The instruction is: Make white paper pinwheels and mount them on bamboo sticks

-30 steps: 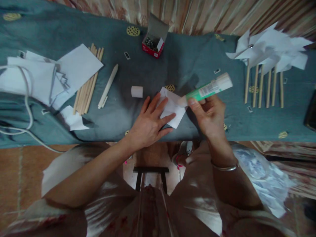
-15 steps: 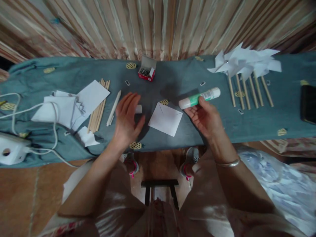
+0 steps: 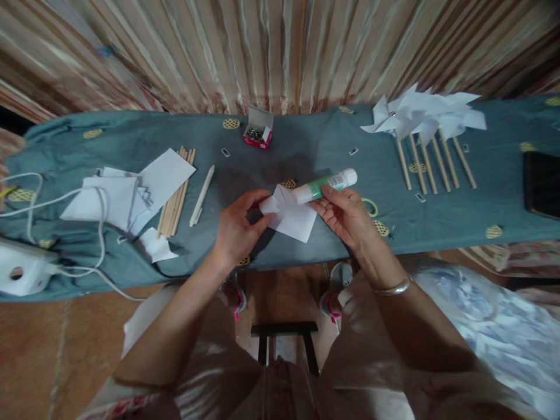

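My right hand (image 3: 343, 213) is wrapped round a white and green glue stick (image 3: 326, 185), which tilts up to the right above the table. Between thumb and fingers, my left hand (image 3: 242, 224) grips a small white cap (image 3: 268, 205), close to the glue stick's left end. Under both lies a folded square of white paper (image 3: 297, 224) with crease lines, partly covered by the cap and the stick. A white pen (image 3: 202, 195) rests to the left of my left hand.
Wooden sticks (image 3: 177, 198) and white papers (image 3: 111, 198) lie left, near a power strip (image 3: 26, 265) with cables. Behind is a red box of pins (image 3: 258, 137). Paper pinwheels (image 3: 424, 116), a tape roll (image 3: 370, 207) and a dark object (image 3: 542, 184) are at right.
My left hand has taken hold of the cap and moved right with it. My right hand has brought the glue stick left over the paper, uncovering the tape roll.
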The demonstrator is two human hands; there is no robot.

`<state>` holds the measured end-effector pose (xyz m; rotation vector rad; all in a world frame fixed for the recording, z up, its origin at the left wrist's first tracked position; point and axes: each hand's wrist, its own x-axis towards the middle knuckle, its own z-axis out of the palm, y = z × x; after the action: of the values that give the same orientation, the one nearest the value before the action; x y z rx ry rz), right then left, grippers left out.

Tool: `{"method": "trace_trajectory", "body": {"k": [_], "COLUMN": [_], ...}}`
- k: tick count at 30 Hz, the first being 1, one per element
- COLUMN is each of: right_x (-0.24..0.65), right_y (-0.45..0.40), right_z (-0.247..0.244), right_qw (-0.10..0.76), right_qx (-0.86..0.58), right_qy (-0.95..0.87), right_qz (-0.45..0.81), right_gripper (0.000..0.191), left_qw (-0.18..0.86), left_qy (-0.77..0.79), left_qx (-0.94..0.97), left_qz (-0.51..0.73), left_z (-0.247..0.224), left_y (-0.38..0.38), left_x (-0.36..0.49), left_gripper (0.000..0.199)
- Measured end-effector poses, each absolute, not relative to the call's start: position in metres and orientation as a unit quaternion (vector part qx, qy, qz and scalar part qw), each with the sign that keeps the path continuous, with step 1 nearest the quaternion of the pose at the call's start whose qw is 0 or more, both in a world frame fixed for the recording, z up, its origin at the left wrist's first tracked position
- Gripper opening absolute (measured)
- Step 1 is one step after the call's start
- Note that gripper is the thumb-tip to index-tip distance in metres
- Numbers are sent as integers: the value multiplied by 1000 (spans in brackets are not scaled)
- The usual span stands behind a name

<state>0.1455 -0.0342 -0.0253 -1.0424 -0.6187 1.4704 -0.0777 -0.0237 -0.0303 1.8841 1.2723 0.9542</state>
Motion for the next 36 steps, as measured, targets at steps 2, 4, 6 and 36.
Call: {"method": "trace_trajectory", "body": {"k": [2, 4, 6, 36], "right_x": [143, 143, 142, 136], "right_y": [-34, -34, -34, -36], "right_z": [-26, -27, -29, -29], "right_qw": [575, 571, 569, 542], "right_qx": [-440, -441, -443, -475], "right_qy": [-263, -265, -270, -294], "right_qz": [637, 641, 638, 628], "right_gripper": [35, 31, 27, 37], "left_qw": [361, 370, 369, 295], "left_qy": [482, 482, 482, 439], "left_qx": [704, 698, 699, 756], "left_qz": [377, 379, 378, 385], "left_z": [-32, -32, -32, -25], "left_y": [-27, -27, -27, -29], "left_x": [-71, -68, -66, -70], "left_gripper": [35, 34, 33, 24]}}
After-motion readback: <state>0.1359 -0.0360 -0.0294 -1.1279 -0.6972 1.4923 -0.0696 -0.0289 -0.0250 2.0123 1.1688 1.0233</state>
